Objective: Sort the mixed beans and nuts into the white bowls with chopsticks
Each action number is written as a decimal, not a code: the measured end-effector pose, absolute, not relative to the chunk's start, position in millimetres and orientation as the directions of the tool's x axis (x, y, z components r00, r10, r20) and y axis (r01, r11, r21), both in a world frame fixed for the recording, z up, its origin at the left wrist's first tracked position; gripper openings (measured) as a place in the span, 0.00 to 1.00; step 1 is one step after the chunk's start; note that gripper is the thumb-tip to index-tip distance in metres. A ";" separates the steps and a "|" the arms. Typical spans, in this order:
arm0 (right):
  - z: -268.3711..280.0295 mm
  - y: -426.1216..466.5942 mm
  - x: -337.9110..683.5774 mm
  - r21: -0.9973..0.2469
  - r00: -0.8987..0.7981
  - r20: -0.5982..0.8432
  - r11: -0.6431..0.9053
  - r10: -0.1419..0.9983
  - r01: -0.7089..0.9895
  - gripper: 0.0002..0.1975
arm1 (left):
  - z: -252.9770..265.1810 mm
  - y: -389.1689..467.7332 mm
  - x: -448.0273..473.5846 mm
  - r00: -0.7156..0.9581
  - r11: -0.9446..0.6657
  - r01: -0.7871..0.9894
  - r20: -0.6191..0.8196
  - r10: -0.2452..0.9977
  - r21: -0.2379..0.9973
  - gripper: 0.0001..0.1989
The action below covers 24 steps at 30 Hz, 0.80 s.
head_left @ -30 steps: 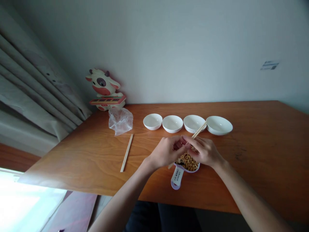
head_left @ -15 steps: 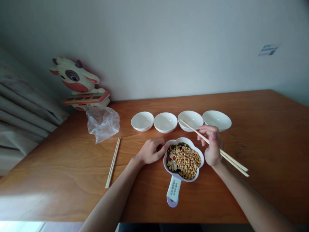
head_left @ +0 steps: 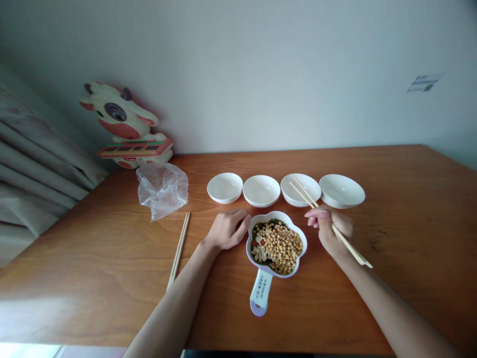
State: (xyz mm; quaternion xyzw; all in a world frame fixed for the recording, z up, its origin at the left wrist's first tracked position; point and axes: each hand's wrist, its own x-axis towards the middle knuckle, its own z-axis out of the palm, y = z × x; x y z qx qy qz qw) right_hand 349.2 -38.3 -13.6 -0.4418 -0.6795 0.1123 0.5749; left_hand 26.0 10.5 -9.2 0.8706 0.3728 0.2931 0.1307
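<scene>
My right hand [head_left: 333,226] is closed round a pair of light wooden chopsticks [head_left: 348,245]. Their tips are slightly apart and appear over the third white bowl [head_left: 301,190] from the left. Curled at the left rim of a flower-shaped bowl [head_left: 302,243] with a lilac handle, my left hand [head_left: 228,229] has its thumb tip against the edge; its other fingertips are partly hidden. Inside that bowl, yellow soybeans [head_left: 283,248] lie beside peanuts [head_left: 260,252], with dark green bits and a few red pieces at the left. A label covers part of the handle.
Three more white bowls, the left one [head_left: 224,189], a middle one [head_left: 261,191] and the right one [head_left: 342,191], share the row. Another pair of chopsticks [head_left: 179,248], a clear plastic bag [head_left: 164,191] and a cow toy keyboard [head_left: 136,149] stand left on the wooden table [head_left: 104,263].
The flower-shaped bowl and my left hand have shifted slightly left together. My right hand has turned the chopsticks more forward, and their tips have spread apart.
</scene>
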 end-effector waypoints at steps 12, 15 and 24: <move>-7.4 -17.3 375.3 -0.273 -0.117 0.742 0.458 0.660 0.846 0.10 | -11.5 14.2 21.9 0.281 -0.534 0.786 0.590 0.757 0.311 0.16; -7.1 -10.2 398.6 -0.215 -0.097 0.777 0.408 0.621 0.887 0.12 | -13.3 7.0 31.5 0.359 -0.630 0.696 0.591 0.722 0.345 0.14; -13.9 -7.3 443.6 -0.286 0.037 0.655 0.203 0.754 0.937 0.18 | -12.9 -4.5 47.4 0.397 -0.522 0.577 0.342 0.851 0.629 0.08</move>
